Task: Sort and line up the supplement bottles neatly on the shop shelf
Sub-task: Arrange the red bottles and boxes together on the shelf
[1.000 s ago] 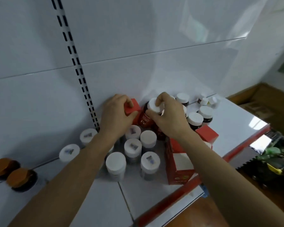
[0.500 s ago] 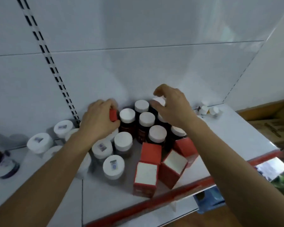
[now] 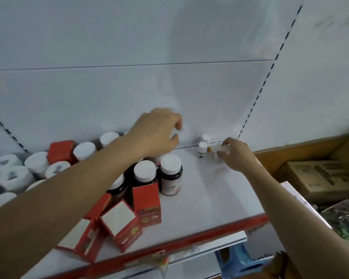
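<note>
Dark supplement bottles with white caps stand in a cluster on the white shelf, with red boxes in front of them and one red box further back. Several white-lidded jars fill the left end. My left hand hovers over the rear bottles with curled fingers; blur hides whether it holds anything. My right hand pinches a small white-capped bottle at the back right. Two more small white bottles stand just left of it.
The shelf has a red front edge and a slotted upright in the back panel. Right of the shelf a cardboard box sits lower down. Below the shelf there is a blue stool.
The view has swung right. My left hand let go of the red box and moved right over the dark bottles. My right hand left the cluster and took hold of a small bottle.
</note>
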Available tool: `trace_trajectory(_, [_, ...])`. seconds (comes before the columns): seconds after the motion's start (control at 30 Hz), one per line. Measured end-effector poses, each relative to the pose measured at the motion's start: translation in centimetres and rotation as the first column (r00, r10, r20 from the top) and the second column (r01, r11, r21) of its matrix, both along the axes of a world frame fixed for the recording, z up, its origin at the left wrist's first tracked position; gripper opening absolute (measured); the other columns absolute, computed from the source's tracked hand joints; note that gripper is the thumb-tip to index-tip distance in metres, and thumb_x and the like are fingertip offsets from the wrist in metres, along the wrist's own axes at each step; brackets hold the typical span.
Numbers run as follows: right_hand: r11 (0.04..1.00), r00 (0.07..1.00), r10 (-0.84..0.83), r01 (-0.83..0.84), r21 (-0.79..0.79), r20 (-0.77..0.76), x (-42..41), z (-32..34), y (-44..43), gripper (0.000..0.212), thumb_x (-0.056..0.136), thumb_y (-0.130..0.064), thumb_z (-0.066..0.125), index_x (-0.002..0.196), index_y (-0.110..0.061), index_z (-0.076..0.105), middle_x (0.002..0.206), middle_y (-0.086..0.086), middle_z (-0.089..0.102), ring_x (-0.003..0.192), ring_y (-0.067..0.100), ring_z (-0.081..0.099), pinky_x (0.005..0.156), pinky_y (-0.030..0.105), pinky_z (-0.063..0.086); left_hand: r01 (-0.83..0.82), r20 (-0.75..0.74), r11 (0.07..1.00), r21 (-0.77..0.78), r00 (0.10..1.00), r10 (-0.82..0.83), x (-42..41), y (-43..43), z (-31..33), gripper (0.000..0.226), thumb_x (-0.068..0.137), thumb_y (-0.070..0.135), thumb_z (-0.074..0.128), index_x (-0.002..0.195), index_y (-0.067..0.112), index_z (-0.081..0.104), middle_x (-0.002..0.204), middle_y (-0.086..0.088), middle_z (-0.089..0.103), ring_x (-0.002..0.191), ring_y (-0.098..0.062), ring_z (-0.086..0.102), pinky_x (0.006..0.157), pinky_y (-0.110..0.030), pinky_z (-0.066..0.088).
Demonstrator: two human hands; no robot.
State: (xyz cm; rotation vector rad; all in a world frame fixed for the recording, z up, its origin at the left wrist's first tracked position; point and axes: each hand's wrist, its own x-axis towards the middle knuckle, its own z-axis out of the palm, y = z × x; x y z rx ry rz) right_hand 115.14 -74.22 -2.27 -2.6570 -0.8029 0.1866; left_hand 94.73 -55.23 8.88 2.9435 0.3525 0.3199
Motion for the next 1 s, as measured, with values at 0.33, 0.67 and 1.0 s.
trace_trajectory(0.33, [0.819, 0.959, -0.155, 0.259, 0.512, -0.237, -3.8, 0.6, -6.2, 0.032, 0.091, -0.022, 0.074, 0.119, -0.021, 0.06, 0.104, -0.003, 0.065, 0.084, 0.014, 0.064, 0.057, 0.02, 0.042, -0.103, -0.432, 0.99, 0.095, 0.892, 0.134, 13.7, -6.1, -6.5, 0.042, 0.092, 0.047, 0.062, 0.123, 0.019, 0.062, 0.122, -0.005, 0.063, 0.112, -0.028, 0.062, 0.075, -0.032, 0.04])
trace_trajectory(0.67, [0.798, 0.953, -0.12, 0.26, 0.543, -0.28, -5.3, 0.5, -5.6, 0.027, 0.088, -0.026, 0.076, 0.11, -0.025, 0.061, 0.1, -0.006, 0.065, 0.077, 0.008, 0.063, 0.06, 0.02, 0.041, -0.237, -0.524, 0.969, -0.07, 0.835, 0.166, 13.9, -5.2, -7.5, 0.008, 0.084, 0.013, 0.06, 0.091, 0.011, 0.057, 0.084, -0.005, 0.062, 0.07, -0.023, 0.063, 0.059, -0.029, 0.052])
trace_trajectory(1.0, [0.611, 0.936, 0.069, 0.235, 0.756, -0.346, -8.7, 3.8, -1.5, 0.023, 0.082, -0.021, 0.083, 0.102, -0.026, 0.073, 0.093, -0.007, 0.075, 0.081, 0.014, 0.07, 0.072, 0.028, 0.058, -0.183, -0.067, 0.771, -0.61, 0.982, 0.179, 2.4, -0.7, 0.7, 0.014, 0.085, 0.02, 0.07, 0.099, 0.019, 0.073, 0.085, 0.004, 0.074, 0.073, -0.009, 0.073, 0.071, -0.027, 0.056])
